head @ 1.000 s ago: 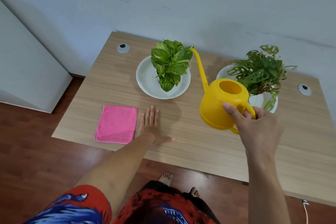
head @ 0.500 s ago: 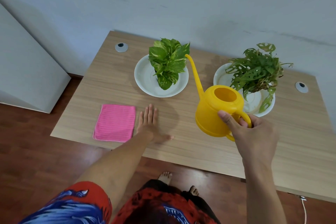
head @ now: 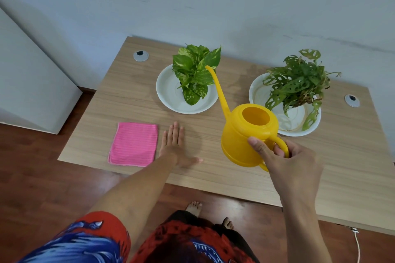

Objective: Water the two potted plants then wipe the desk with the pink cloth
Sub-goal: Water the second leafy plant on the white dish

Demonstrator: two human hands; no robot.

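Note:
My right hand [head: 287,162] grips the handle of a yellow watering can [head: 243,134], held above the wooden desk [head: 213,168]. Its long spout points up and left, with the tip at the leaves of the left potted plant [head: 195,72], which stands in a white saucer [head: 168,92]. The right potted plant [head: 299,83], with holed leaves, stands in another white saucer [head: 256,92] just behind the can. The pink cloth [head: 134,144] lies folded near the desk's front left. My left hand [head: 175,147] rests flat on the desk beside the cloth, fingers straight.
Two round cable grommets sit in the desk, one at the back left [head: 141,55] and one at the right [head: 351,100]. A white cabinet [head: 32,83] stands left of the desk. The wall runs right behind the desk. A white cable [head: 357,243] hangs at the front right.
My right hand has drawn the watering can slightly back and down, away from the left plant. My left hand and the cloth stay where they were.

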